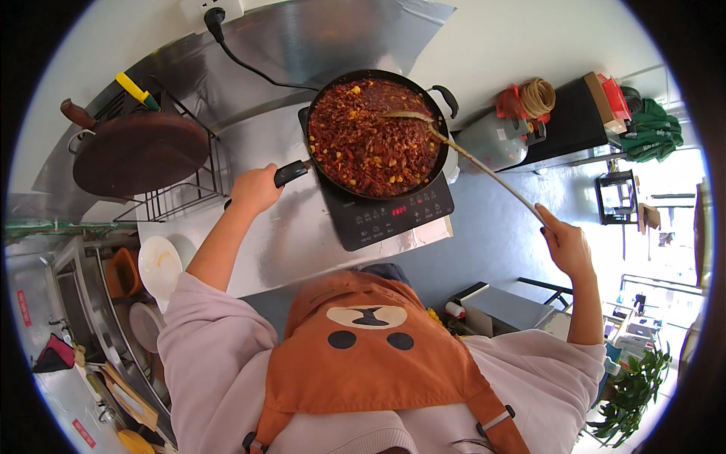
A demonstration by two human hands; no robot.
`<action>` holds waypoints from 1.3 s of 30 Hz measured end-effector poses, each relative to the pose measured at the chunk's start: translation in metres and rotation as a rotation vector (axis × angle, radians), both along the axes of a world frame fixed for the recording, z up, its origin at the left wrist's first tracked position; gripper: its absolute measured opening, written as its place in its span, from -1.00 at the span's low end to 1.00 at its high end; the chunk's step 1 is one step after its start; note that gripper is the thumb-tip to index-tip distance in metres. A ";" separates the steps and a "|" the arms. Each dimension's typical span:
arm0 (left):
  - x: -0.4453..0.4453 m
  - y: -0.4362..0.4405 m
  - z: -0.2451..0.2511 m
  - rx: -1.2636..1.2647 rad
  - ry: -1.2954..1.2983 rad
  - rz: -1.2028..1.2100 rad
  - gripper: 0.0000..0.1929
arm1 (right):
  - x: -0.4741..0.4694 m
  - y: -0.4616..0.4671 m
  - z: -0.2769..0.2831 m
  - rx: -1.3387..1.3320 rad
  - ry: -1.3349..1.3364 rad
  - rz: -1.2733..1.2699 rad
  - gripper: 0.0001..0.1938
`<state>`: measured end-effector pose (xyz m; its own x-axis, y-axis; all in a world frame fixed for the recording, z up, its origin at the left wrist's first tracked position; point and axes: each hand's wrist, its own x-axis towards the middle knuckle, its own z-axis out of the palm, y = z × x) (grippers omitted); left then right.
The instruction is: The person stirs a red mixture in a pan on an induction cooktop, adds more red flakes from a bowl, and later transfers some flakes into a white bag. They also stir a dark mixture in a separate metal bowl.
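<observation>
A wide black wok (pixel 379 196) stands on a black induction cooker (pixel 391 218) with a lit red display. Dark red chopped chili mixture (pixel 368 136) with yellowish bits, perhaps garlic, fills much of it. My left hand (pixel 256 190) grips the wok's long black handle (pixel 291 173). In my right hand (pixel 564 244) is the far end of a long, light-coloured spatula or ladle (pixel 482 165), which slants down over the wok's right rim. Its head rests in the chili mixture and is partly covered.
At the left, a black wire rack (pixel 187 196) holds a round dark board (pixel 142 156) and a yellow-handled tool (pixel 131 88). A white plate (pixel 160 267) sits at the counter's (pixel 272 244) left edge. Right of the wok stands a grey gas cylinder (pixel 493 142). A power cord (pixel 255 71) runs behind.
</observation>
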<state>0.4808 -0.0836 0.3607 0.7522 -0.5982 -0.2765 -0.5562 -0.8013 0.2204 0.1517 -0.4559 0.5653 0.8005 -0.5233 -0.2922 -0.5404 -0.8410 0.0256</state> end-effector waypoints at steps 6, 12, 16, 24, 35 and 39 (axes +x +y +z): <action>-0.001 -0.001 0.000 -0.011 -0.028 0.020 -0.82 | 0.061 -0.056 -0.053 -0.055 -0.087 0.110 -0.52; 0.000 -0.001 -0.005 0.003 -0.020 0.045 -0.83 | 0.127 -0.091 -0.106 0.309 -0.135 0.173 -0.59; 0.000 -0.001 -0.008 -0.006 -0.039 0.034 -0.84 | 0.153 -0.110 -0.111 0.863 0.181 -0.274 -0.61; 0.002 -0.003 -0.007 0.004 -0.032 0.049 -0.85 | 0.153 -0.098 -0.100 0.893 0.244 -0.254 -0.63; -0.001 -0.005 -0.003 0.048 -0.056 0.050 -0.85 | 0.060 -0.025 -0.023 0.111 0.096 0.112 -0.57; 0.000 -0.005 -0.002 0.040 -0.039 0.053 -0.85 | 0.025 -0.001 -0.002 0.045 0.063 0.011 -0.55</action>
<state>0.4806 -0.0885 0.3589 0.7929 -0.5466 -0.2693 -0.5205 -0.8374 0.1670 0.1771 -0.4566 0.5633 0.7852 -0.5001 -0.3652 -0.5300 -0.8477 0.0213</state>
